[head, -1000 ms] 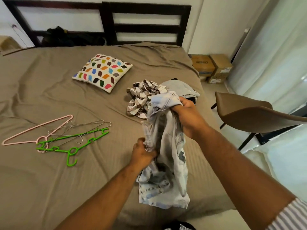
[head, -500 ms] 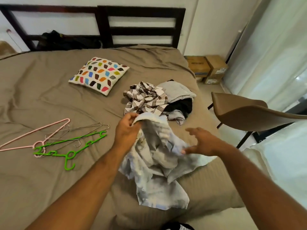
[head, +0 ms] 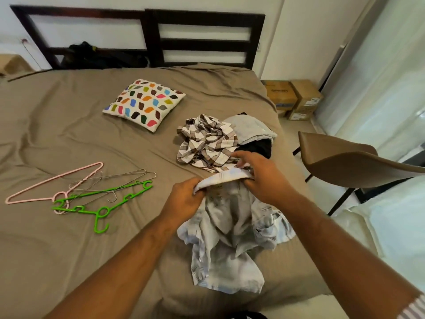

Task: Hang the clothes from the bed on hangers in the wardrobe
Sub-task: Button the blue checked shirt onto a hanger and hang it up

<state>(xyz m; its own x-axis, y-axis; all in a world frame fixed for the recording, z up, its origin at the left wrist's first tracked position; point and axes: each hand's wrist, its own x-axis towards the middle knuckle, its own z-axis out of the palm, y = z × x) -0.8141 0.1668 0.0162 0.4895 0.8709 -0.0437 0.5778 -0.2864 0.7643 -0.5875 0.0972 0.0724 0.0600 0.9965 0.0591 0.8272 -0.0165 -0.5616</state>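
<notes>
Head view of a bed (head: 69, 125) covered with a taupe sheet. A pale checked shirt (head: 230, 240) lies crumpled near the bed's near edge, towards its right side, with the collar (head: 224, 178) raised at the far end. The left hand (head: 184, 200) grips the collar's left end, fingers curled round the fabric. The right hand (head: 261, 177) holds the collar's right end, thumb tucked against the cloth and fingers reaching over it. The rest of the shirt rests on the sheet between the two forearms.

Just beyond the hands, close to the right edge of the bed, is a heap of clothes: a brown-and-white plaid shirt (head: 207, 141), a grey garment (head: 250, 128) beside it and a black garment (head: 261, 147) partly under the grey one.

Towards the left edge lie a pink plastic hanger (head: 59, 196), a green plastic hanger (head: 101, 211) and thin wire hangers (head: 138, 173), all overlapping. A cushion (head: 143, 104) with coloured patches sits mid-bed, nearer the dark headboard (head: 204, 17).

Beside the bed's right edge stand a brown chair (head: 340, 162) and, farther back, cardboard boxes (head: 292, 97) on the floor.
</notes>
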